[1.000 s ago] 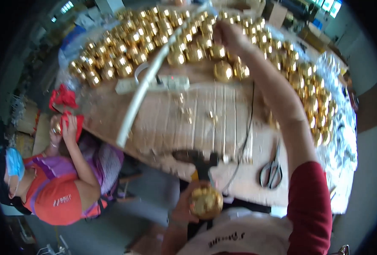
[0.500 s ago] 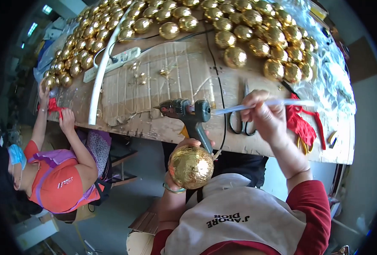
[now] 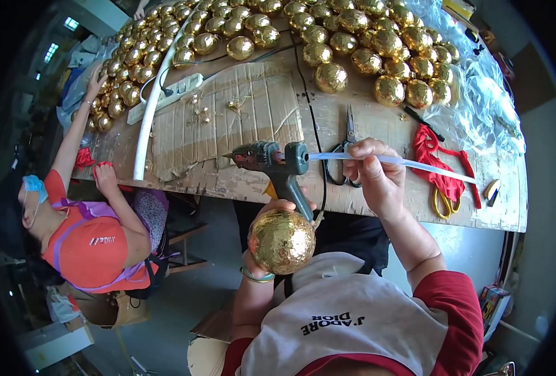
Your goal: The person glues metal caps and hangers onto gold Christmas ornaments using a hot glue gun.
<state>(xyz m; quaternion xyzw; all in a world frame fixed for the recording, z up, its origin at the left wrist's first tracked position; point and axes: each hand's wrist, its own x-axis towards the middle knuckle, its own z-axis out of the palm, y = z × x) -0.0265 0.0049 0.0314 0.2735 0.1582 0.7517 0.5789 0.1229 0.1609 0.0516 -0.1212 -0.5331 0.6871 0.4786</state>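
My left hand is closed round a gold foil ball and the handle of a black hot glue gun above it; most of its fingers are hidden behind the ball. The gun's nozzle points left over the table edge. My right hand pinches a long, translucent glue stick. The stick's left end meets the back of the glue gun; whether it sits inside the opening, I cannot tell. Black scissors lie on the table just beyond my right fingers.
Many gold balls cover the table's far side. A cardboard sheet, a white power strip and a white pole lie left. Red cloth and gold-handled scissors lie right. At left, a co-worker reaches toward the balls.
The glue stick's left end has come to the back of the glue gun, and my right hand has moved slightly left and down. The co-worker's arm has stretched farther toward the balls.
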